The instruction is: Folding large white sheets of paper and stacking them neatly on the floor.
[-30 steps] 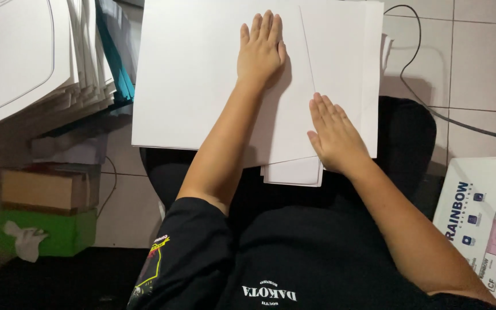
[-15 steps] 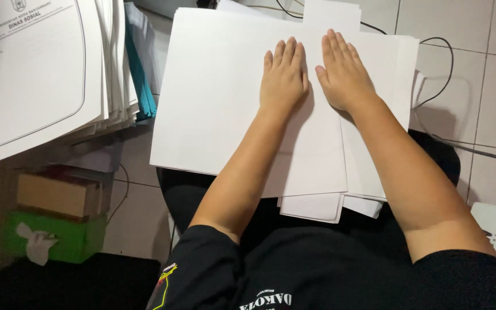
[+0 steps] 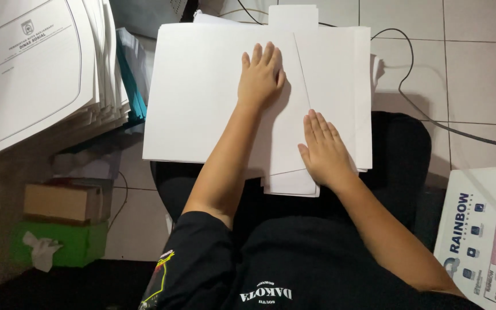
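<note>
A stack of white sheets is lying on a black seat in front of the person, its far edge reaching over the tiled floor. The top sheet is showing a slanted fold line running down from near the top edge to the lower right. The left hand is lying flat on the sheet just left of that line, fingers together and stretched out, gripping nothing. The right hand is pressing flat on the folded flap nearer the body, fingers slightly fanned, also holding nothing. Lower sheets are sticking out below the stack's near edge, and how many are lying there cannot be told.

A black cable is running from behind the stack across the tiles and off the right edge; its start is hidden by the paper. At the left a pile of printed white folders is being cut off by the frame, with something teal wedged beside it and mostly covered. Below, a brown box is sitting on a green tissue box. A white printed box is partly cut off at the lower right.
</note>
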